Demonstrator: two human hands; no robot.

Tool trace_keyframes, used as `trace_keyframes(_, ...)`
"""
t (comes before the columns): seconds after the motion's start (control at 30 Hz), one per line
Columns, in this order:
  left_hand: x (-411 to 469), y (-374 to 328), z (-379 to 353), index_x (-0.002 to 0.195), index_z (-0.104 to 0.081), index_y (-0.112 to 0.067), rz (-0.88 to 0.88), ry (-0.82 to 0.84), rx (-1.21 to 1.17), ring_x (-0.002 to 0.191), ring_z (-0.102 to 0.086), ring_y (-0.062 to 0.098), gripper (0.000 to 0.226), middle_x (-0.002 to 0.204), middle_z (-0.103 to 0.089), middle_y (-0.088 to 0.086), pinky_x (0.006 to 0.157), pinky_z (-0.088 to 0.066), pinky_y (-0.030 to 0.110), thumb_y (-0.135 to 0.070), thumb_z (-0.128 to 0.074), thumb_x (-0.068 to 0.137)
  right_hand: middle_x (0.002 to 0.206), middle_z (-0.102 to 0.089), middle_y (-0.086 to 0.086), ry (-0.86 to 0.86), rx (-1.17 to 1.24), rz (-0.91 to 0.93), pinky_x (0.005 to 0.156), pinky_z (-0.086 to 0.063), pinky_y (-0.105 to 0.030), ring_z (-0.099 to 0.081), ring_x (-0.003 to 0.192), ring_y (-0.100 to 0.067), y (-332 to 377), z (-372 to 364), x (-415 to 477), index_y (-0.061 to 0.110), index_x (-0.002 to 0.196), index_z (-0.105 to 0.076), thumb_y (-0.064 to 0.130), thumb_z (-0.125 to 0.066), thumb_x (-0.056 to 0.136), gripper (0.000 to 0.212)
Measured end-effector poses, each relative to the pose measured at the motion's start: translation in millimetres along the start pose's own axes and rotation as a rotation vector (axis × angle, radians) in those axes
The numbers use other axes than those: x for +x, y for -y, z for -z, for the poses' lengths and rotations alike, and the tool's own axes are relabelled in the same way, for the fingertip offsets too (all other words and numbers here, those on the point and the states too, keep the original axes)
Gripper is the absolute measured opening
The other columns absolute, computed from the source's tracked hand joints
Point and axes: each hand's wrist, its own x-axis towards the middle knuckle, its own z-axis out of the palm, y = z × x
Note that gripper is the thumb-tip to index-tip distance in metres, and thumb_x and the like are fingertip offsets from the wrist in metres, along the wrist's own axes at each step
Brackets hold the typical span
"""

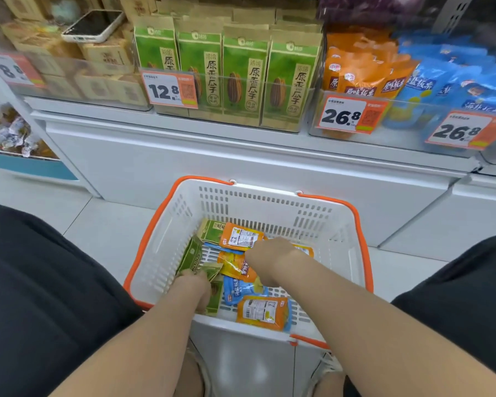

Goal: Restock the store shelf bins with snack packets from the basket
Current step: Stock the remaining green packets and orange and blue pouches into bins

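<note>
In the basket (269, 202), the left hand (195, 285) curls its fingers round a green packet (190, 256). The right hand (267, 257) hides its fingers.

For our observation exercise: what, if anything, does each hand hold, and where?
Left hand grips a green packet by its near end. Right hand meets the orange packet at its edge; grip cannot be told.

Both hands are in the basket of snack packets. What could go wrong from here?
The phone lying on the boxes in the upper left bin might slide off if jostled. Orange packets and blue packets lie mixed in the basket, so one could land in the wrong bin.
</note>
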Motion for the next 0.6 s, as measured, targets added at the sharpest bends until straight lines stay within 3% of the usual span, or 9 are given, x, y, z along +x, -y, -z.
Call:
trace_keyframes(0.07, 4, 3, 3, 0.166, -0.001, -0.018, -0.002, 0.086, -0.051, 0.136, -0.049, 0.039, 0.086, 0.160, -0.035, 0.022, 0.113, -0.044, 0.049, -0.030, -0.053, 0.099, 0.080, -0.047, -0.001, 0.002, 0.013, -0.004, 0.049, -0.037, -0.031, -0.048, 0.063, -0.016, 0, 0, 3, 0.012, 0.100, -0.060, -0.001, -0.059, 0.093, 0.014)
trace_keyframes(0.17, 1, 5, 5, 0.162, -0.009, -0.030, -0.043, 0.030, -0.019, 0.118, -0.057, 0.036, 0.087, 0.146, -0.048, 0.019, 0.106, -0.051, 0.050, -0.038, -0.060, 0.091, 0.080, -0.047, -0.001, 0.006, 0.027, 0.001, 0.050, -0.039, -0.031, -0.048, 0.063, -0.017, -1, 1, 5, 0.013, 0.098, -0.058, 0.000, -0.058, 0.094, 0.014)
trace_keyframes(0.27, -8, 3, 6, 0.160, -0.010, -0.033, -0.072, -0.005, 0.032, 0.132, -0.049, 0.043, 0.094, 0.149, -0.036, 0.024, 0.108, -0.048, 0.052, -0.046, -0.066, 0.086, 0.081, -0.047, -0.002, 0.004, 0.041, -0.005, 0.051, -0.039, -0.032, -0.048, 0.063, -0.017, -1, 0, 7, 0.013, 0.098, -0.059, 0.000, -0.057, 0.094, 0.014)
trace_keyframes(0.37, -14, -3, 6, 0.160, -0.012, -0.023, -0.078, 0.036, -0.027, 0.139, -0.040, 0.045, 0.102, 0.155, -0.024, 0.024, 0.108, -0.047, 0.051, -0.043, -0.076, 0.085, 0.080, -0.045, -0.002, 0.005, 0.052, -0.019, 0.058, -0.046, -0.034, -0.048, 0.063, -0.018, -1, -1, 9, 0.014, 0.085, -0.052, -0.001, -0.056, 0.094, 0.017)
trace_keyframes(0.47, -14, -13, 4, 0.160, -0.016, -0.013, -0.077, 0.028, -0.053, 0.135, -0.047, 0.039, 0.113, 0.151, -0.031, 0.022, 0.102, -0.051, 0.046, -0.047, -0.085, 0.078, 0.079, -0.045, -0.002, 0.002, 0.069, -0.018, 0.062, -0.048, -0.035, -0.047, 0.063, -0.019, -4, -2, 9, 0.017, 0.075, -0.041, 0.000, -0.055, 0.094, 0.029)
trace_keyframes(0.53, -13, -15, 8, 0.135, -0.051, -0.010, -0.111, -0.022, -0.016, 0.113, -0.060, 0.026, 0.082, 0.126, -0.055, 0.012, 0.087, -0.056, 0.036, -0.047, -0.088, 0.071, 0.079, -0.046, -0.002, 0.000, 0.069, -0.019, 0.057, -0.045, -0.033, -0.046, 0.063, -0.018, -7, -1, 10, 0.017, 0.076, -0.042, 0.001, -0.055, 0.094, 0.028)
trace_keyframes(0.6, -19, -16, 18, 0.102, -0.059, -0.019, -0.123, -0.084, 0.000, 0.104, -0.065, 0.021, 0.051, 0.110, -0.066, 0.004, 0.086, -0.058, 0.035, -0.042, -0.088, 0.067, 0.079, -0.047, -0.001, -0.007, 0.084, -0.022, 0.055, -0.041, -0.032, -0.045, 0.062, -0.018, -12, 0, 10, 0.017, 0.079, -0.043, 0.001, -0.054, 0.094, 0.025)
